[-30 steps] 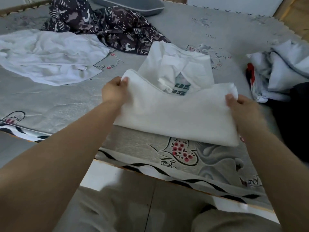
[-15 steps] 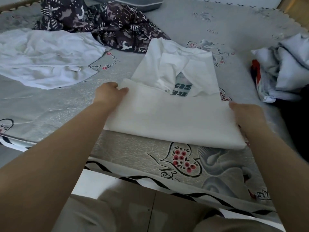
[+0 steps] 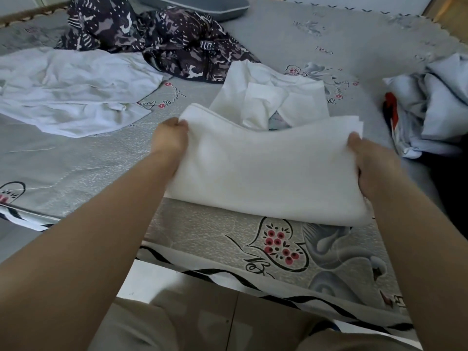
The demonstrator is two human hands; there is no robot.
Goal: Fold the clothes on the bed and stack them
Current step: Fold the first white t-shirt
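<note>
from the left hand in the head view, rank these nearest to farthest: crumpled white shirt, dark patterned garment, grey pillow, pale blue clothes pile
Measured from the left hand, which grips the white shirt being folded:
1. crumpled white shirt, just to its left on the bed.
2. dark patterned garment, beyond it, toward the head of the bed.
3. grey pillow, at the far top edge.
4. pale blue clothes pile, far across on the right.

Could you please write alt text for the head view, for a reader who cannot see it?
Both hands, left hand and right hand, grip a half-folded white garment at its sides on a grey patterned bed. A crumpled white shirt and dark patterned clothes lie beyond.
</note>
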